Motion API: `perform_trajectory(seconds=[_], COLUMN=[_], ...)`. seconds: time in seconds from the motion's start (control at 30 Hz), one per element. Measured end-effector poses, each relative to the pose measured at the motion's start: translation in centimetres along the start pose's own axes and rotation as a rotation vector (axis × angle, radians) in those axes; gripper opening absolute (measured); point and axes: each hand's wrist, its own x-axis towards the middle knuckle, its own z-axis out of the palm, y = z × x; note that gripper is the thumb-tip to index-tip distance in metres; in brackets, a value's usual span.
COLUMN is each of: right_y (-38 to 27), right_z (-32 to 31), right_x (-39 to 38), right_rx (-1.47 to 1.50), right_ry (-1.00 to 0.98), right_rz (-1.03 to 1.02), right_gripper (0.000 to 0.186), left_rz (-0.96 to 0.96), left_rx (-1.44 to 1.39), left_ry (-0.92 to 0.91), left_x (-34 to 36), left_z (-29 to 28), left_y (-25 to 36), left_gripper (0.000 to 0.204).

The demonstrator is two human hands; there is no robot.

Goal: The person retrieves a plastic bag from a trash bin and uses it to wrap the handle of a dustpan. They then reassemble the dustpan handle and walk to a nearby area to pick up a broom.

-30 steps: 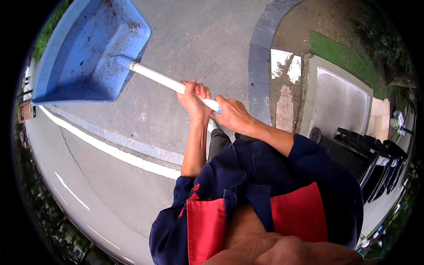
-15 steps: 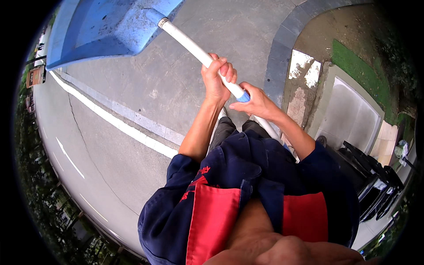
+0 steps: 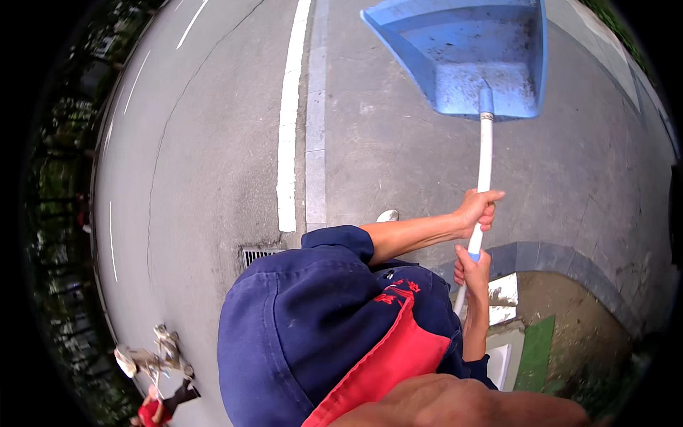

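Note:
A large blue scoop [image 3: 491, 50], dirt-stained inside, is held up in front of me at the far right of centre. Its long white handle [image 3: 485, 153] runs back toward my body. My left hand [image 3: 478, 212] is closed round this handle, with the thumb pointing right. Just behind it, my right hand [image 3: 472, 267] grips the handle at a blue collar [image 3: 474, 256]. A thinner white rod [image 3: 460, 299] continues below the collar, and its lower end is hidden by my body and sleeve.
Paving slabs lie under the scoop, with a curved dark kerb [image 3: 562, 260] around a soil bed at right. A white line [image 3: 290, 128] borders the road on my left, near a drain grate [image 3: 260, 254]. A person in red [image 3: 151, 411] is beside a two-wheeler [image 3: 153, 356] at lower left.
My view and body have turned to the right. The scoop has swung from the left to the right of the view. My right hand, earlier loosely round the handle, is now wrapped round it.

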Motion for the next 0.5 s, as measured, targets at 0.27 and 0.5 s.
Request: perform_trajectory(seconds=[0.27, 0.5], right_y=[-2.2, -3.4], right_z=[-3.7, -3.3], right_x=[1.2, 5.5], right_rx=[0.335, -0.674], right_ry=[-0.648, -0.030], right_rz=[0.035, -0.628], right_gripper=[0.025, 0.024], left_rz=[0.170, 0.542], left_rx=[-0.163, -0.198], left_ry=[-0.309, 0.036], left_x=[-1.7, 0.5], left_z=[1.2, 0.5], left_y=[1.5, 1.2], left_gripper=[0.032, 0.030])
